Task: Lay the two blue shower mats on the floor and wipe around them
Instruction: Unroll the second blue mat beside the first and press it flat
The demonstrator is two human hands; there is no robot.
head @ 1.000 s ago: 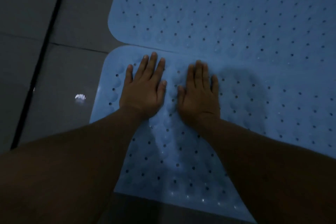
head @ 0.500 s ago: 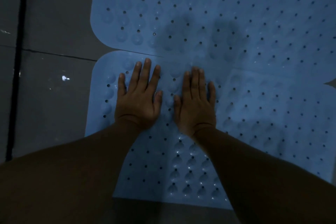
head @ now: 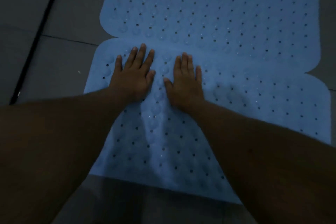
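Observation:
Two light blue shower mats with rows of small holes lie flat on the dark floor, edge to edge. The far mat [head: 218,11] fills the upper middle; the near mat [head: 254,100] lies below it, its far edge slightly over the other's. My left hand [head: 133,76] rests palm down near the near mat's far left corner, fingers spread. My right hand [head: 185,83] lies flat just beside it, about a hand's width to the right. Neither hand holds anything. My forearms hide much of the near mat's lower part.
Grey floor tiles [head: 60,63] surround the mats, with a thin grout line running left from the mats' seam. A dark strip [head: 36,38] runs diagonally along the left. A small pale speck [head: 79,72] lies on the tile left of the near mat.
The view has pulled back and shifted, showing the far mat's right edge. Both hands stay flat on the near mat, and my right hand has drifted slightly further from my left.

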